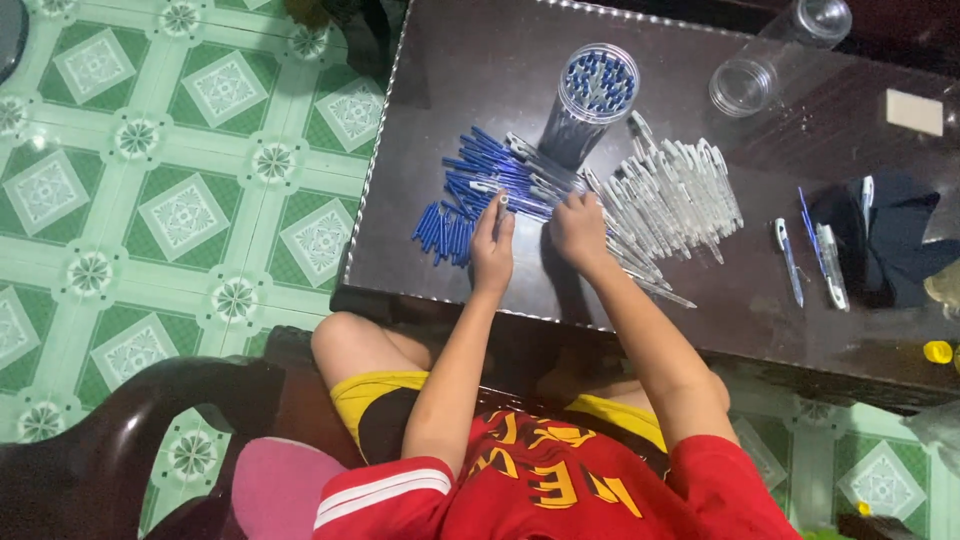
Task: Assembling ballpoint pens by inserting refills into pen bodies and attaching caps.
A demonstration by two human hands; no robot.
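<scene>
My left hand (492, 243) rests on the dark glass table (460, 80), fingertips on a pen part at the edge of a heap of blue pen refills and caps (470, 185). My right hand (578, 228) is beside it, fingers curled on clear pen barrels (672, 195) that fan out to the right. Just beyond both hands stands a clear round jar (590, 100) filled with blue-tipped pens.
An empty clear jar (775, 55) lies on its side at the far right. Two or three loose pens (812, 252) lie beside a dark cloth (885, 240). A yellow cap (937, 351) sits near the table's right edge. Green patterned floor tiles (150, 200) lie to the left.
</scene>
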